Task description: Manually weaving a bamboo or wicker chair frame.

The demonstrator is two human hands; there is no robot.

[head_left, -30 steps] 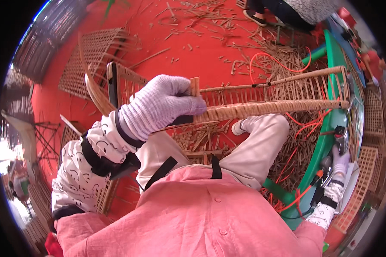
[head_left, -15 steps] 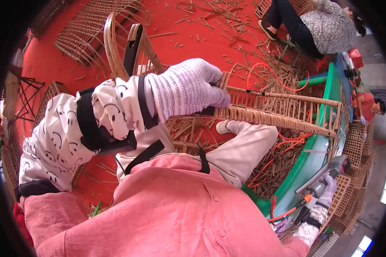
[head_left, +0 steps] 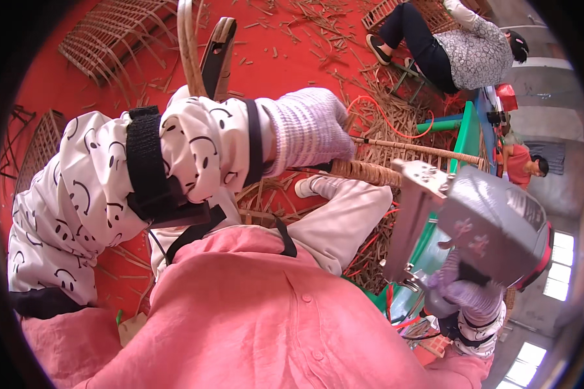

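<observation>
- Hands in pale purple knit gloves work on a woven cane frame (head_left: 396, 162) lying across the person's lap, over a red floor (head_left: 292, 65) strewn with cane scraps.
- Left hand (head_left: 308, 133) is closed around the near end of the frame, fingers curled over its wrapped rail.
- Right hand (head_left: 467, 301) grips the handle of a grey nail gun (head_left: 480, 227), fingers wrapped tight, low at the right.
- The gun's flat metal nose sits just beside the frame's wrapped rail; whether it touches is unclear.
- An orange hose (head_left: 396, 113) curls over the scraps behind the frame.
- Another person (head_left: 454, 48) sits well apart at the top right.
</observation>
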